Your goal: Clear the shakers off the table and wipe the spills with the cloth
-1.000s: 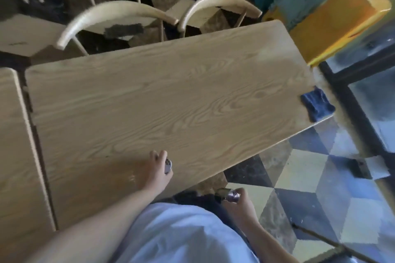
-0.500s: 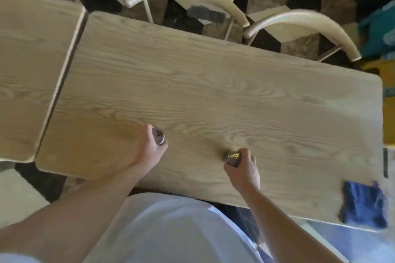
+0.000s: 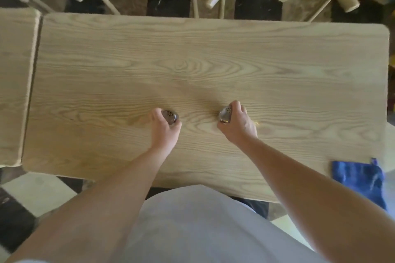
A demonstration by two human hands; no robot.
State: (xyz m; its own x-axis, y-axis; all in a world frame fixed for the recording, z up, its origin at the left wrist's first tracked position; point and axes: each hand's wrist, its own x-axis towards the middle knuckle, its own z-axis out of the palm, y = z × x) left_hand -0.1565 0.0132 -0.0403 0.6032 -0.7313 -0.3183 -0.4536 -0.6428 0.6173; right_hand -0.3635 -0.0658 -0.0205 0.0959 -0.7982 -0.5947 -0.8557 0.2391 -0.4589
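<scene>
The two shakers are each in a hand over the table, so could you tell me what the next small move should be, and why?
Probably carry both shakers away from the table. The left hand is closed on the left shaker and the right hand on the right shaker, both over the wooden table. The blue cloth lies untouched at the table's near right corner, so wiping must wait for a free hand.

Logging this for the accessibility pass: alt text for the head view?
Each hand grips a metal shaker over a wooden table: left hand, left shaker; right hand, right shaker. A blue cloth lies at the near right edge.
</scene>
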